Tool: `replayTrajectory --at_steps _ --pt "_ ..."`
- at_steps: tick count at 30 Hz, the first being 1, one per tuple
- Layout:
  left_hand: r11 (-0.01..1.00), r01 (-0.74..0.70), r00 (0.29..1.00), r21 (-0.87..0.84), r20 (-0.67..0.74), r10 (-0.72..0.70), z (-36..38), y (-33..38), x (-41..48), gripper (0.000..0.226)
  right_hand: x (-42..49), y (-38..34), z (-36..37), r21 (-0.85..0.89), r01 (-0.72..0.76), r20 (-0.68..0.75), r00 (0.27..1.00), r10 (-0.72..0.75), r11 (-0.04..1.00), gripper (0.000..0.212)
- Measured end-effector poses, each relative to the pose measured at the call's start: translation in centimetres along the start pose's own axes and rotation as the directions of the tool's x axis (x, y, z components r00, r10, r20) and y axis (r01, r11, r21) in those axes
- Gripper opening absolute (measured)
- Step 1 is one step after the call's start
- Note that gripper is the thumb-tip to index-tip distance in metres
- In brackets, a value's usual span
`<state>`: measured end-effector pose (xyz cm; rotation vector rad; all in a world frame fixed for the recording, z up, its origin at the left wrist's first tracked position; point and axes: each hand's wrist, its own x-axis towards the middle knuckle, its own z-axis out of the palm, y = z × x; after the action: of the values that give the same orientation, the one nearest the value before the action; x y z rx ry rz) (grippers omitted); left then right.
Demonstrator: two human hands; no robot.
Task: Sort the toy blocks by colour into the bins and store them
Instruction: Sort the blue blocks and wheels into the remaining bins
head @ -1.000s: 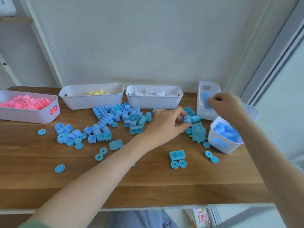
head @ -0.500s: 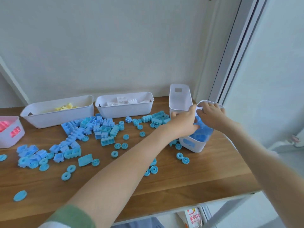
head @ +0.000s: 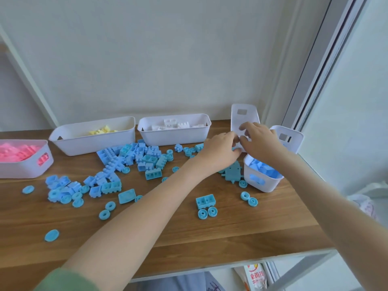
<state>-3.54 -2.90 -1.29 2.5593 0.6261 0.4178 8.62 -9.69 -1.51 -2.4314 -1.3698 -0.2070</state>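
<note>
Light, stiff blue blocks are judged easily pinched by the sides; what the left hand and right hand hold, if anything, cannot be told.

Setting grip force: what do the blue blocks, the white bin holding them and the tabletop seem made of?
Blue blocks: probably hard moulded plastic, satin; uniform colour, crisp studs.
White bin: probably thin moulded plastic, smooth; rounded corners, cut-out handle.
Tabletop: wood or wood-look laminate, low sheen; grain streaks, which one is unclear.
</note>
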Motion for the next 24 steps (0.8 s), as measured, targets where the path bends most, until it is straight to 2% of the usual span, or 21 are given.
replayTrajectory --at_steps 5,8,17,24 --pt "0.998 0.061 0.997 -0.013 0.056 -0.060 -1.9 -2.7 -2.1 0.036 0.3 -3.4 0.8 0.077 0.119 0.016 0.993 -0.121 0.990 0.026" --pt "0.995 0.102 0.994 -0.002 0.039 -0.102 -3.4 -5.5 -4.0 0.032 0.6 -5.4 1.4 0.119 0.207 0.032 0.977 -0.212 0.971 0.025" --pt "0.938 0.342 0.940 0.055 -0.005 -0.342 -8.2 -15.4 -11.6 0.034 2.0 -11.8 5.4 0.178 0.313 0.270 0.896 -0.352 0.933 0.036" --pt "0.935 0.350 0.937 0.051 -0.021 -0.349 -8.9 -17.8 -15.0 0.035 3.7 -13.7 9.4 -0.015 0.319 0.398 0.871 -0.287 0.948 0.048"
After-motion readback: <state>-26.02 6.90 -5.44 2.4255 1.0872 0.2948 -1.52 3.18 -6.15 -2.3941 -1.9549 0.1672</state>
